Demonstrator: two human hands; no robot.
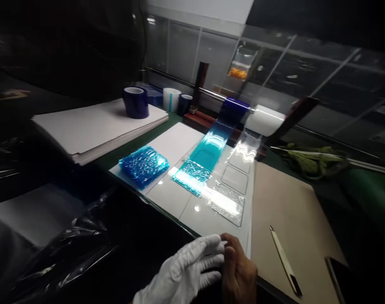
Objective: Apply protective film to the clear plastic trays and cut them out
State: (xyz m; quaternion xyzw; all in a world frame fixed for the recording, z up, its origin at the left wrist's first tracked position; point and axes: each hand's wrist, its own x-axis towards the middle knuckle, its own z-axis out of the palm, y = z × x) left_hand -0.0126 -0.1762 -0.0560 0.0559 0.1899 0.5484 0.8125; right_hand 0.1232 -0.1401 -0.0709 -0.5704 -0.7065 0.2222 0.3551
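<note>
Both hands meet at the near edge of the white board: gloved left hand with fingers loosely curled, bare right hand pinching against them; what they grip is too small to tell. Blue film strip lies beyond, knife right on open tan mat.

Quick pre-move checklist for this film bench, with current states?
1. Left hand gloved: ok.
2. Right hand gloved: not ok, bare.
3. Hands together at near edge of white board; anything pinched between fingertips: cannot tell.
4. Blue film strip lies flat from its roll: ok at the roll, wrinkled at near end.
5. Clear film strip flat: cannot tell, glare.
6. Pen-like tool off the films: ok.
</note>
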